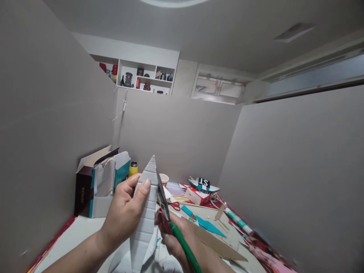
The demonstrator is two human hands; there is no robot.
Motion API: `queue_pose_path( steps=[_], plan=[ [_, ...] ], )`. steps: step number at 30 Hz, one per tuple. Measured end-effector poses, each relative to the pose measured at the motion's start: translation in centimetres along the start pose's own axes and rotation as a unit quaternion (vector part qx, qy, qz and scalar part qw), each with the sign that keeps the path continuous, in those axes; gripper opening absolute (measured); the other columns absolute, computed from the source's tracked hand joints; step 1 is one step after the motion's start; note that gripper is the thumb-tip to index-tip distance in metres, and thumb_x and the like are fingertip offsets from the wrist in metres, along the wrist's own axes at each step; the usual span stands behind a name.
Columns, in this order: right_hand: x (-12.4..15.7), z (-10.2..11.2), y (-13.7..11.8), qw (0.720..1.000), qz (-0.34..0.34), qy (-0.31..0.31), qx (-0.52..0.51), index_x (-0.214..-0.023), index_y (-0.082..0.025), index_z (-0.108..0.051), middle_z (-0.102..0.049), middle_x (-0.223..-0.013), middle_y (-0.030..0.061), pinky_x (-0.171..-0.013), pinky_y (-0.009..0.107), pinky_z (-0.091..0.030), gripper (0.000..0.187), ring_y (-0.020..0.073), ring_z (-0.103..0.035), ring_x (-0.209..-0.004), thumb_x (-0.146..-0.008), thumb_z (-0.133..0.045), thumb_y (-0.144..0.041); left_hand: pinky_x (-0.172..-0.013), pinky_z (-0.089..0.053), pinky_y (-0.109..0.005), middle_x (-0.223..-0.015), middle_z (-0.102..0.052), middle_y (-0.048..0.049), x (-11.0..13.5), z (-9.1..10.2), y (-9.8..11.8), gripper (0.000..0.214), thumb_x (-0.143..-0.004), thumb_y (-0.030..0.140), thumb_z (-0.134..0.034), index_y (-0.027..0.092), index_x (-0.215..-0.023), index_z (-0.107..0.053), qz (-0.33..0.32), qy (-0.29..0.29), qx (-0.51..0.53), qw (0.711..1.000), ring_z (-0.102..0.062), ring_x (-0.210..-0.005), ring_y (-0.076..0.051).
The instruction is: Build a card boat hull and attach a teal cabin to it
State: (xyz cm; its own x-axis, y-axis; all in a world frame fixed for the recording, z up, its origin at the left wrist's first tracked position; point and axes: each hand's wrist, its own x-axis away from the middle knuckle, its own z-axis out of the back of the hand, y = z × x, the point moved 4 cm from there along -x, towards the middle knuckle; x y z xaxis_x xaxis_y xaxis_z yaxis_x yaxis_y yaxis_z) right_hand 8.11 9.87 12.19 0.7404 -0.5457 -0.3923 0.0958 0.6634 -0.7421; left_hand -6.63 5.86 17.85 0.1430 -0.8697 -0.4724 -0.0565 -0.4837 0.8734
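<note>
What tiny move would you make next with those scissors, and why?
Probably a short snip along the right edge of the white ridged strip. The left hand holds it upright, and the scissors in the right hand lie close along that edge, just below its pointed top.

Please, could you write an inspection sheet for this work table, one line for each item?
Surface: white table top with a red edge; its right part is mostly covered.
Job's things: white ribbed piece, pointed, held upright; green-handled scissors, blades at its right edge.
Clutter: open box, yellow bottle, paper cup, red-and-white box, teal paper scraps, glue tube, red scissors.
Grippers (hands): left hand grips the white ribbed piece; right hand holds the green-handled scissors.
Cables: thin cord hangs at the partition corner, kind unclear.
Surroundings: grey partitions on three sides; wall shelf with ornaments above.
</note>
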Motion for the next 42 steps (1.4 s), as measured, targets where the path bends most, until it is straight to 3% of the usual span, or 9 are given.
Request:
queue_pose_path(
  steps=[6, 13, 16, 27, 33, 42],
  plan=[
    [0.1, 0.0, 2.7, 0.999, -0.038, 0.006, 0.022, -0.097, -0.019, -0.055, -0.053, -0.068, -0.0013, -0.059, 0.024, -0.047, 0.048, 0.0145, -0.051, -0.06, -0.085, -0.048, -0.065, -0.048, -0.043, -0.018, -0.067, -0.066, -0.0022, 0.2, -0.2, 0.3, 0.037, -0.086, 0.048, -0.058, 0.015, -0.099, -0.068, 0.021, -0.026, 0.022, 0.999, -0.052, -0.053, -0.01],
    [0.9, 1.3, -0.9, 0.992, -0.051, -0.016, 0.116, -0.107, -0.019, -0.053, -0.056, -0.074, -0.0019, -0.065, 0.024, -0.045, 0.03, 0.0135, -0.049, -0.064, -0.09, -0.051, -0.045, -0.056, -0.048, -0.021, -0.085, -0.071, -0.0062, 0.3, -0.4, 0.6, 0.033, -0.088, 0.044, -0.057, 0.016, -0.1, -0.068, 0.006, -0.027, -0.012, 1.0, -0.059, -0.063, -0.014],
    [0.8, 1.3, -0.9, 0.99, -0.046, -0.003, 0.132, -0.106, -0.02, -0.052, -0.057, -0.076, -0.0021, -0.064, 0.023, -0.044, 0.026, 0.0135, -0.049, -0.064, -0.089, -0.053, -0.04, -0.057, -0.049, -0.022, -0.089, -0.072, -0.0074, 0.2, -0.4, 0.5, 0.032, -0.088, 0.043, -0.056, 0.016, -0.101, -0.069, 0.006, -0.025, -0.025, 0.999, -0.061, -0.066, -0.015],
    [0.8, 0.0, 1.7, 0.988, -0.026, 0.084, 0.124, -0.093, -0.02, -0.053, -0.054, -0.064, -0.0015, -0.061, 0.027, -0.044, 0.036, 0.0155, -0.049, -0.058, -0.087, -0.047, -0.055, -0.057, -0.048, -0.022, -0.083, -0.072, -0.0051, 0.0, -0.7, -0.7, 0.033, -0.087, 0.044, -0.058, 0.018, -0.103, -0.069, 0.029, -0.035, 0.007, 0.999, -0.06, -0.064, -0.015],
    [0.8, -0.6, 2.3, 0.99, 0.001, 0.089, 0.105, -0.091, -0.019, -0.053, -0.052, -0.059, -0.0015, -0.06, 0.028, -0.046, 0.038, 0.0144, -0.047, -0.052, -0.09, -0.042, -0.054, -0.058, -0.047, -0.02, -0.082, -0.072, -0.0048, 0.1, -0.8, -1.2, 0.032, -0.088, 0.043, -0.057, 0.018, -0.104, -0.069, 0.023, -0.024, 0.007, 0.999, -0.058, -0.065, -0.013],
    [1.1, -1.2, 3.3, 0.99, -0.018, 0.112, 0.088, -0.088, -0.02, -0.053, -0.056, -0.065, 0.0008, -0.06, 0.027, -0.046, 0.039, 0.0154, -0.051, -0.056, -0.093, -0.037, -0.056, -0.053, -0.045, -0.018, -0.072, -0.069, -0.0021, 0.0, -1.2, -1.3, 0.032, -0.085, 0.043, -0.061, 0.016, -0.1, -0.068, 0.035, -0.018, 0.03, 0.999, -0.054, -0.06, -0.012]
  ],
)
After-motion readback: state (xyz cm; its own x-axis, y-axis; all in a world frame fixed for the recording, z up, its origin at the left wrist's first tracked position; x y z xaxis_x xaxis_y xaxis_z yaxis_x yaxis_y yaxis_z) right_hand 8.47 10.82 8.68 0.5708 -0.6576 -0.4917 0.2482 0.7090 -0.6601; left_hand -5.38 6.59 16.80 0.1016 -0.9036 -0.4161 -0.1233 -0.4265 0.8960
